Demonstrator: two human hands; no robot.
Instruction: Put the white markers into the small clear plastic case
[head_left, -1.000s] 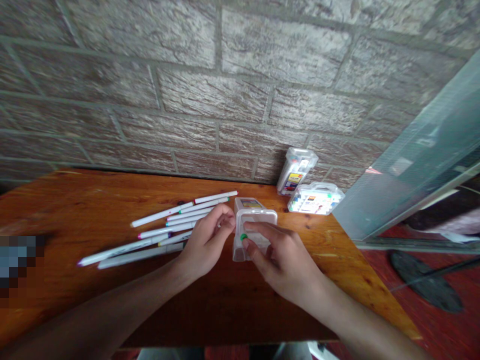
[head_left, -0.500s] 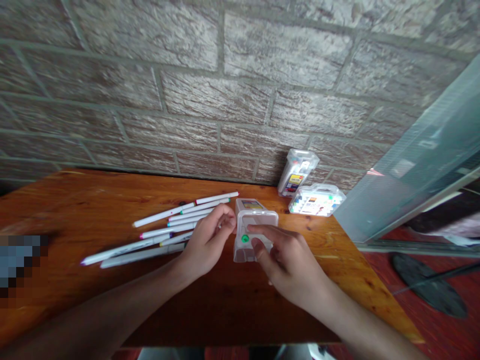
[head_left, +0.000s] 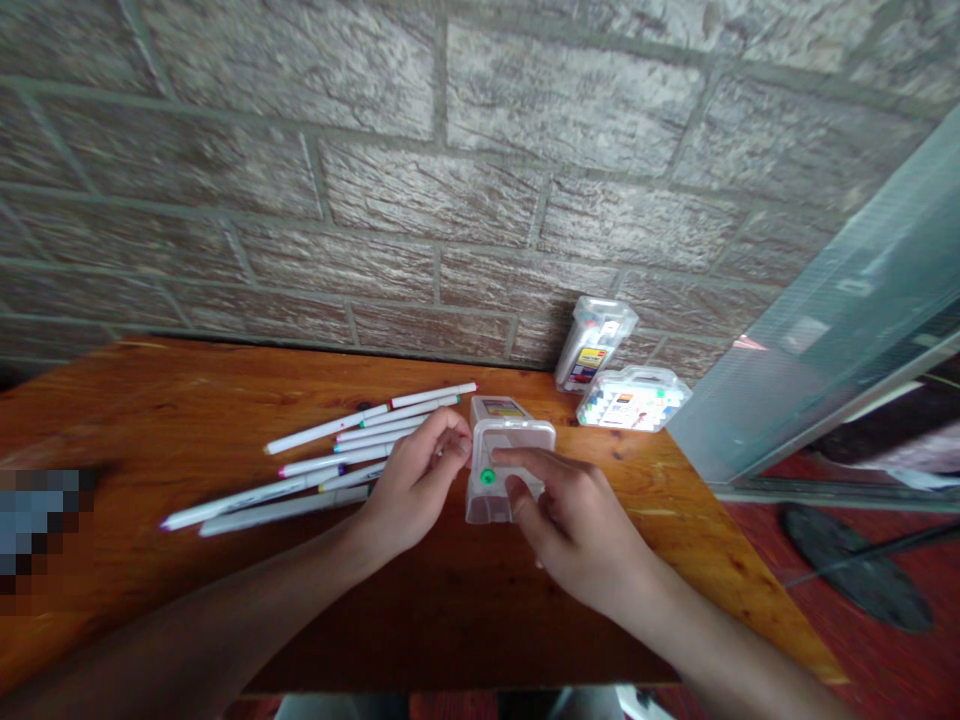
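The left hand comes in from the lower left, palm turned inward, with its fingers curled and their tips at the left wall of a clear plastic marker case; whether they grip it or only touch it, I cannot tell. The right hand lies over the near end of the case, index finger stretched across its top and thumb bent down against its face, fingers parted and not clearly closed on it. The case sits on a wooden table, between the hands, with a green marker cap showing inside it. Loose white markers lie fanned out just left of the left hand. Near the brick wall, a second clear case leans upright beside a handled clear box packed with rows of markers
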